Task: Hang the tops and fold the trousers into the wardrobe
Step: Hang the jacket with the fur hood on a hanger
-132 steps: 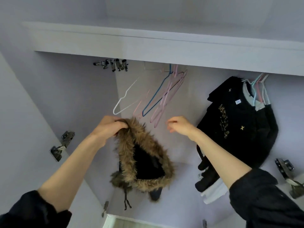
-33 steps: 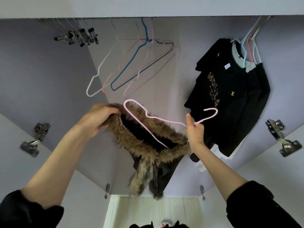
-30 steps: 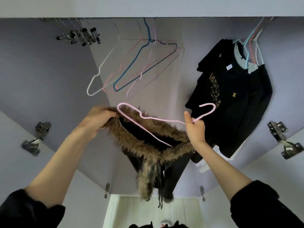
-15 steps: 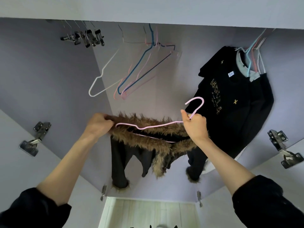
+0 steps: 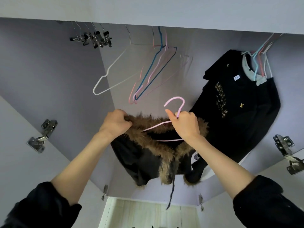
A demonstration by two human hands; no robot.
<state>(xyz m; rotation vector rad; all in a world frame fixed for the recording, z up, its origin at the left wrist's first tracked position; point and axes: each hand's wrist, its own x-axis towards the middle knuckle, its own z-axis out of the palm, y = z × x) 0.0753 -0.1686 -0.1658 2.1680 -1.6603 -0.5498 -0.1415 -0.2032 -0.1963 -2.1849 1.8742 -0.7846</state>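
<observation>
**Hanger going into the fur coat**

The left hand point(image 5: 115, 124) is gripping the fur collar of the coat point(image 5: 148, 153). The right hand point(image 5: 185, 127) is pinching the pink hanger point(image 5: 176, 100) at its neck, inside the collar. The heavy coat may be slipping off one hanger arm. Behind, empty hangers point(image 5: 148, 74) and black tops point(image 5: 238, 104) are hanging in the lilac wardrobe point(image 5: 49, 71).

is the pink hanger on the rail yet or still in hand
In hand. The right hand pinches the pink hanger below its free hook, wire inside the fur-trimmed coat; the left hand grips the collar.
</observation>
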